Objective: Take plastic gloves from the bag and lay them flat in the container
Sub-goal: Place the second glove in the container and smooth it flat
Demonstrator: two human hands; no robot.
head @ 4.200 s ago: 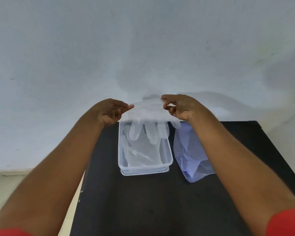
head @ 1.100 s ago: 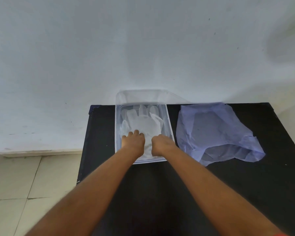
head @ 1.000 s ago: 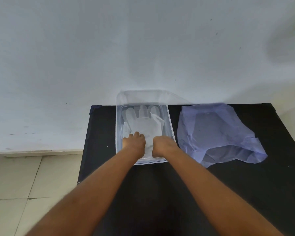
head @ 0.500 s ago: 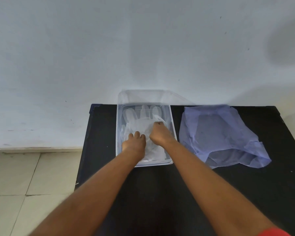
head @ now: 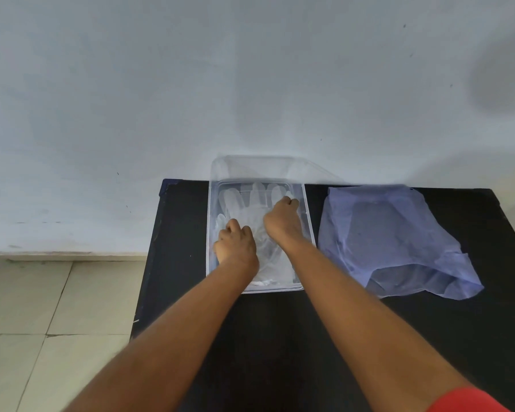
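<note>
A clear plastic container (head: 308,224) sits on the black table by the wall, with its lid (head: 250,168) leaning behind it. Translucent plastic gloves (head: 252,200) lie flat inside, fingers pointing toward the wall. My left hand (head: 235,245) rests on the cuff end of the top glove with its fingers curled down. My right hand (head: 283,223) reaches further in, fingertips bent onto the glove's finger section near the right wall. The pale blue plastic bag (head: 399,233) lies crumpled to the right of the container, mouth toward me.
The black table (head: 280,328) ends at its left edge close to the container, with tiled floor (head: 42,307) below. A white wall (head: 250,84) stands directly behind the table.
The glove held up over the container now lies inside it. My right hand has slid from the cuff end forward to the glove's fingers, while my left hand stayed at the near end.
</note>
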